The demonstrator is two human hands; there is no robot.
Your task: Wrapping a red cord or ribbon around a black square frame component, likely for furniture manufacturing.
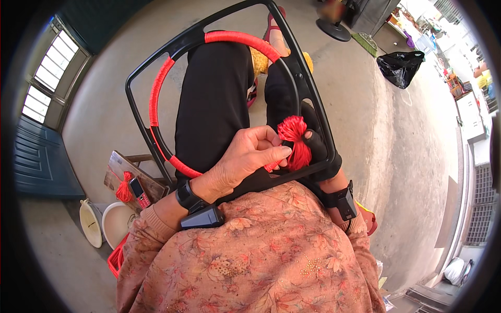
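Across my lap lies a black frame [296,58] with a round inner ring, much of it wound with red cord [235,36]. My left hand [241,156] is bare and closed, its thumb and fingers pinching the red cord at the ring's near right part. Just beside its fingertips is a bundle of red cord [292,128], gathered at its middle. In a black glove with the thumb tip bare, my right hand [315,138] closes on this bundle from the right. Most of its fingers are hidden behind the bundle and the frame.
At left, a small wooden stool [117,175] bears loose red cord [124,189] and a red phone [140,193]. White buckets [116,221] stand below it. A black plastic bag [401,68], a green broom [365,44] and a fan base [334,31] are on the floor at far right.
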